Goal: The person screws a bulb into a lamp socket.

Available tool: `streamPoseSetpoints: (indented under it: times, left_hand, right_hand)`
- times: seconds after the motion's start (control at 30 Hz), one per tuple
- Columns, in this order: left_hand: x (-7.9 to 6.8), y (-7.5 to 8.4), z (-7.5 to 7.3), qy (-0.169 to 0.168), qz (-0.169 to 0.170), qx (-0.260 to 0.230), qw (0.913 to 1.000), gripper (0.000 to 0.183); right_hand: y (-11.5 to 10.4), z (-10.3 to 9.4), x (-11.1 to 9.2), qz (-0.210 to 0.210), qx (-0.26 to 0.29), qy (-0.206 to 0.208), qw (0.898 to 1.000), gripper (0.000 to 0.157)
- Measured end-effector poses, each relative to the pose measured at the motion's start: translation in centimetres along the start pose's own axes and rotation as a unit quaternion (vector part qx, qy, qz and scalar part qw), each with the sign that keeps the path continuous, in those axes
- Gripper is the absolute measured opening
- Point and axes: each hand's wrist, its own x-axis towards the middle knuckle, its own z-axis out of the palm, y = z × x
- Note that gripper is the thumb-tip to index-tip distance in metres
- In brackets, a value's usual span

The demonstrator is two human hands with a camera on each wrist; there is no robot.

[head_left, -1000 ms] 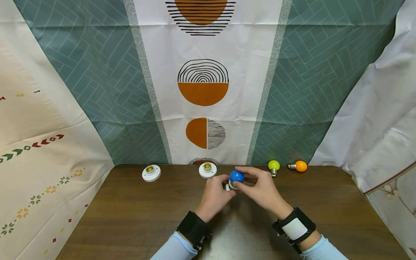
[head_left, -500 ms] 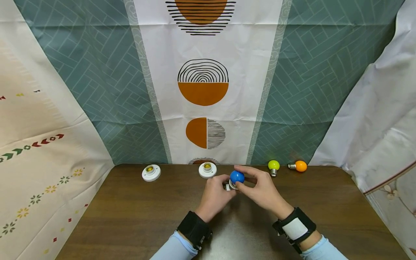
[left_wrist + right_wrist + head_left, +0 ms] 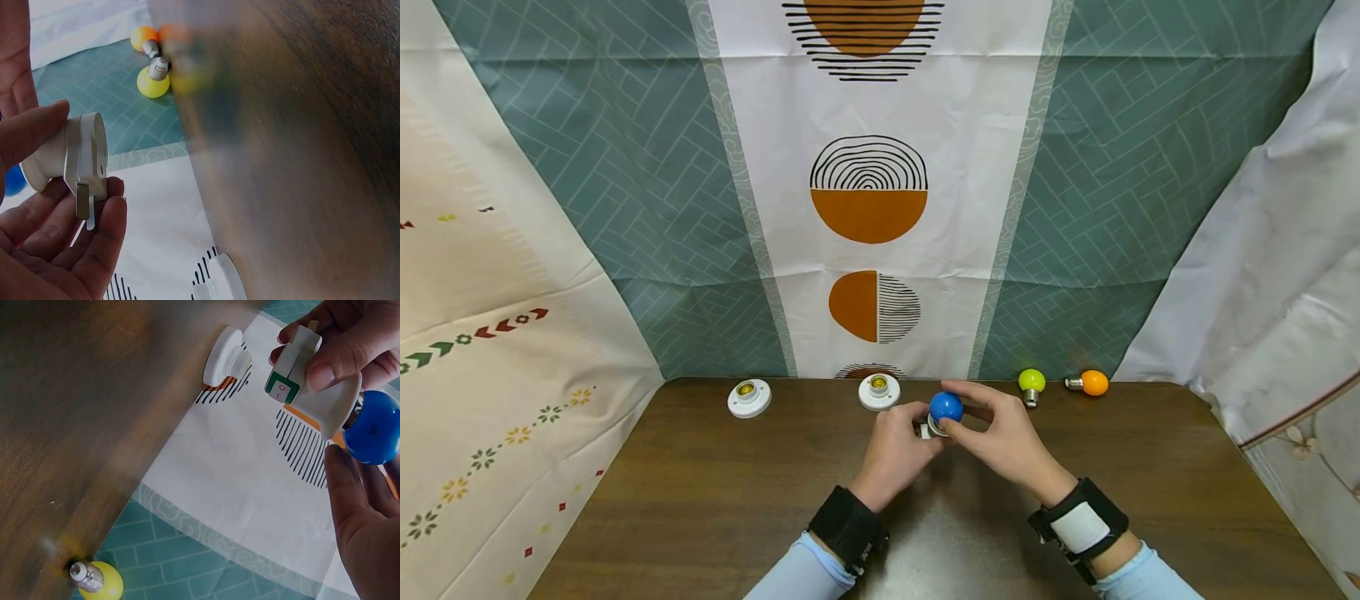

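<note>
My left hand (image 3: 895,454) grips a white plug-in lamp socket (image 3: 322,406) just above the table. Its metal plug prongs (image 3: 85,206) show in the left wrist view, and a green-framed switch (image 3: 281,388) sits on its side. A blue light bulb (image 3: 946,407) stands at the socket's mouth, part of its metal base (image 3: 355,415) visible at the rim in the right wrist view. My right hand (image 3: 1011,437) pinches the bulb, with thumb and index finger on opposite sides of the glass.
Two round white lamp holders (image 3: 749,399) stand along the table's back edge, one (image 3: 879,392) close beyond my left hand. Towards the back right lie a yellow-green bulb (image 3: 1032,382) and an orange bulb (image 3: 1096,383). A patterned cloth (image 3: 880,250) hangs behind the brown table (image 3: 700,517).
Both hands stay almost in place over the table. The right thumb and the blue light bulb shift only slightly; the other bulbs and holders have not moved.
</note>
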Motion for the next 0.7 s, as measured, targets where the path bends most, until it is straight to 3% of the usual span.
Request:
streamPoseSetpoints:
  times: [0.27,0.43,0.7]
  left_hand:
    - [0.1,0.0,0.0,-0.005,-0.008,-0.004,1.0000,0.035]
    - [0.1,-0.1,0.0,-0.008,-0.008,-0.003,0.9999,0.037]
    - [0.1,0.0,0.0,-0.004,-0.002,-0.001,1.0000,0.037]
  right_hand:
    - [-2.0,-0.1,-0.1,0.016,-0.002,-0.001,1.000,0.043]
    - [-0.2,0.2,0.0,0.007,-0.003,0.018,1.000,0.043]
    - [-0.1,0.0,0.1,0.000,-0.008,0.006,1.000,0.048]
